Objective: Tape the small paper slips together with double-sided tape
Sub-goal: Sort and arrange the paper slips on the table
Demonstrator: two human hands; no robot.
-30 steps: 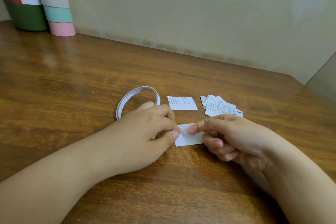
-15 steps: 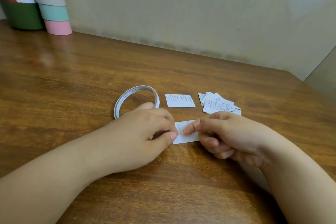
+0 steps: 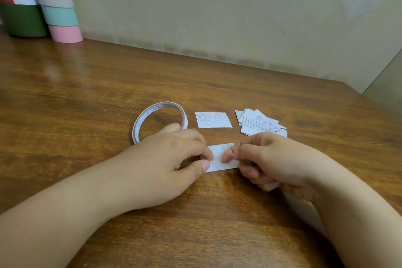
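Observation:
A small white printed paper slip [image 3: 220, 160] lies flat on the wooden table [image 3: 87, 93] between my hands. My left hand [image 3: 174, 159] pinches its left edge with thumb and forefinger. My right hand [image 3: 272, 159] holds the slip's right part with a fingertip on its top face, and its other fingers are curled under. A thin white double-sided tape roll [image 3: 141, 119] lies flat just behind my left hand. Behind the held slip lies another single slip [image 3: 213, 119]. To its right is a loose pile of several slips [image 3: 258, 124].
A stack of wide pastel tape rolls [image 3: 58, 6] and a dark green canister [image 3: 19, 15] stand at the far left against the wall. The table's right edge [image 3: 369, 102] runs diagonally at the far right.
My hands stay on the same slip. My right fingertip has crept a little left across it, towards my left thumb. The roll, the single slip and the pile have not moved.

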